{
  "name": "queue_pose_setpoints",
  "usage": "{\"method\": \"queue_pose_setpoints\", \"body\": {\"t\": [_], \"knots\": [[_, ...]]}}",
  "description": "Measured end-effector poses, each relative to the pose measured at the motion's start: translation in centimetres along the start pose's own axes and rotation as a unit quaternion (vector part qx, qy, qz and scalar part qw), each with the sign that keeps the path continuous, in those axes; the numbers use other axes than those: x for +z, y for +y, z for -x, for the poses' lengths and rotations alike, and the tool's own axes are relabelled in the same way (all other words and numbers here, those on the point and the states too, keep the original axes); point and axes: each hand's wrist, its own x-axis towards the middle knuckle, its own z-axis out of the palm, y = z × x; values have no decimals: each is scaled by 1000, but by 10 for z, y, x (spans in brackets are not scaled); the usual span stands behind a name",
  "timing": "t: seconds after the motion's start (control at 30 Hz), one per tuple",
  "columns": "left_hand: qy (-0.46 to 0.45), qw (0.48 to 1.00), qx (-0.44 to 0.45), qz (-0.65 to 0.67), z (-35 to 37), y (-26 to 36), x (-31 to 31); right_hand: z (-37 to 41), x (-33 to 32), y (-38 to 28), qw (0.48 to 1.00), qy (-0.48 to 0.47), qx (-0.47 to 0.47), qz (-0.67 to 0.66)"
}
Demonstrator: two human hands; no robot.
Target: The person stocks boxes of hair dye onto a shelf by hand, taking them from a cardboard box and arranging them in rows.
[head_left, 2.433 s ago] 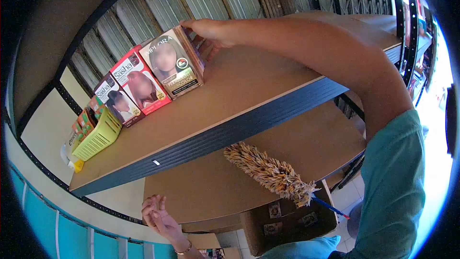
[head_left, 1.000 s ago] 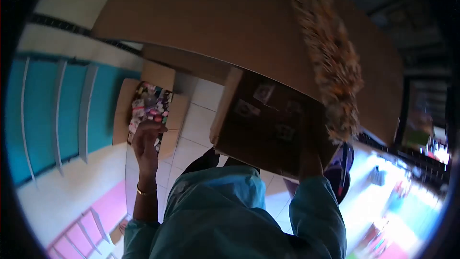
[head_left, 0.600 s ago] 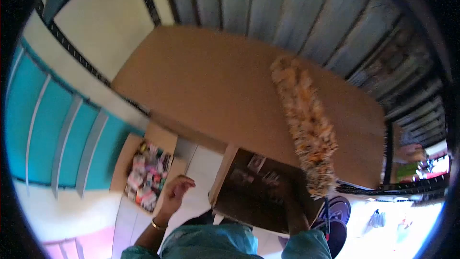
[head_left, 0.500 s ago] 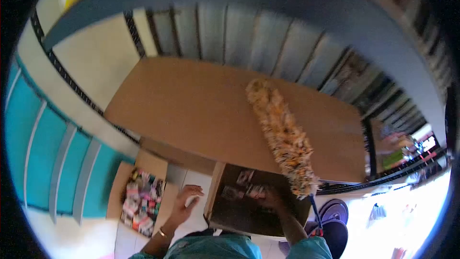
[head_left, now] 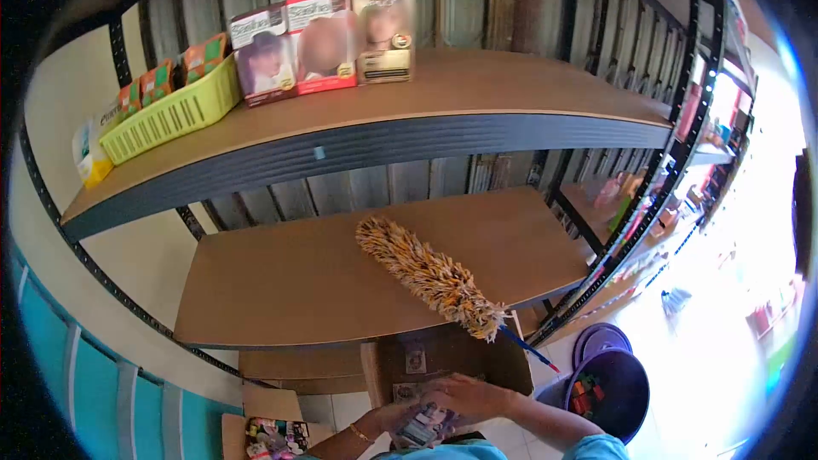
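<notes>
My hands are close together over an open cardboard box (head_left: 503, 356). Between them is a small stack of printed packets (head_left: 423, 426); its exact kind is too blurred to name. My left hand (head_left: 394, 416) grips the packets from the left, its fingers partly hidden. My right hand (head_left: 467, 395) lies across their upper side, fingers closed over them. Another small packet (head_left: 415, 361) lies inside the box beyond my hands. A fluffy yellow-brown duster (head_left: 430, 277) rests on the shelf above, its blue handle sticking out over the box.
The lower shelf (head_left: 273, 281) spans the front. On the upper shelf (head_left: 511, 94) stand hair-colour boxes (head_left: 319, 47) and a green basket (head_left: 179, 115) of orange packs. A second carton (head_left: 247, 400) with mixed goods sits at lower left, a dark bucket (head_left: 626, 392) at right.
The view has tilted up, bringing the upper shelf's goods into sight. My left hand, open and apart before, has joined my right hand at the packets, which are now lifted toward me.
</notes>
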Motion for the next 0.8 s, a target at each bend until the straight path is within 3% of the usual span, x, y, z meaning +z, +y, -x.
{"method": "queue_pose_setpoints", "body": {"t": [0.03, 0.1, 0.13, 0.2, 0.23, 0.3, 0.33, 0.47, 0.53, 0.63, 0.7, 0.77, 0.8], "knots": [[-85, 991, -6, 100, -6, -4, -6, 2, -9, 2, 1000, 2, 1, -29], [-217, 943, 9, 253, -16, -1, 13, 12, -23, 28, 990, 114, 18, -79], [-163, 961, 49, 217, -17, -5, 11, 21, -25, 42, 980, 168, 25, -104], [-57, 980, 133, 137, -20, -5, 12, 41, -26, 65, 955, 234, 163, 77], [-72, 960, 161, 219, -22, -5, 20, 44, -20, 75, 932, 246, 251, 91], [-23, 945, 232, 229, -26, -1, 37, 48, -3, 96, 863, 256, 420, 113], [2, 934, 269, 236, -29, 0, 43, 49, 9, 104, 863, 259, 427, 73], [-48, 896, 364, 252, -49, 4, 36, 43, 39, 135, 852, 279, 441, -23], [71, 864, 444, 225, -54, 12, 45, 48, 41, 139, 856, 286, 426, -65], [88, 835, 519, 160, -50, 32, 51, 77, 26, 109, 861, 311, 319, -247], [98, 814, 552, 150, -39, 38, 51, 111, 24, 74, 842, 303, 309, -322], [126, 789, 596, 85, -33, 36, 61, 129, 25, 36, 872, 341, 219, -274], [134, 770, 623, 20, -36, 39, 66, 134, 32, 29, 898, 273, 259, -227]]}}
